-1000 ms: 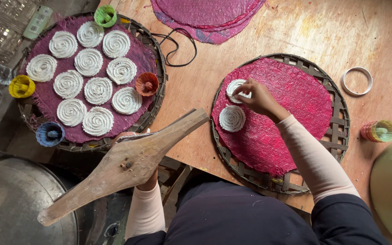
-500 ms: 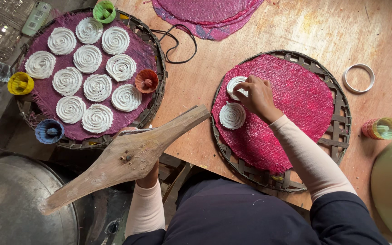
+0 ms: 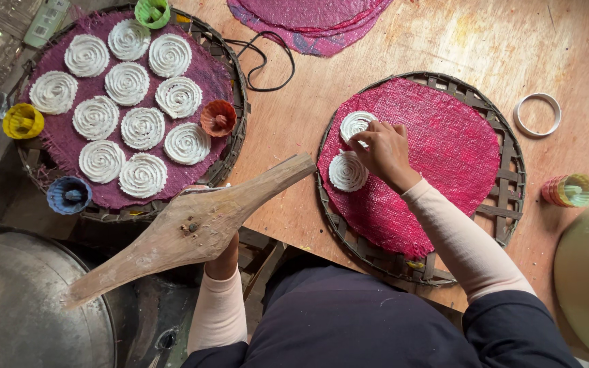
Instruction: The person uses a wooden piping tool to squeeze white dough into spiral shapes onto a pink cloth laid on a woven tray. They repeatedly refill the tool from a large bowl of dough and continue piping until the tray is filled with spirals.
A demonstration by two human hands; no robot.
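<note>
My right hand (image 3: 384,151) rests fingertips-down on a white noodle coil (image 3: 356,124) lying on the pink woven mat (image 3: 438,157) of a round bamboo tray (image 3: 509,170). A second white coil (image 3: 347,172) lies just below it, beside my wrist. My left hand (image 3: 223,259) grips a long wooden press (image 3: 192,228) from underneath, holding it level over the table's front edge; most of the hand is hidden by the wood.
A second bamboo tray (image 3: 236,95) with a purple mat holds several white coils, ringed by small coloured moulds: yellow (image 3: 23,120), blue (image 3: 69,195), orange (image 3: 218,118), green (image 3: 152,11). Spare purple mats (image 3: 308,20), a black cord (image 3: 267,65), a metal ring (image 3: 538,114), a large metal pot (image 3: 28,307).
My right hand stays on the upper coil, its fingers shifting slightly. The wooden press in my left hand has barely moved.
</note>
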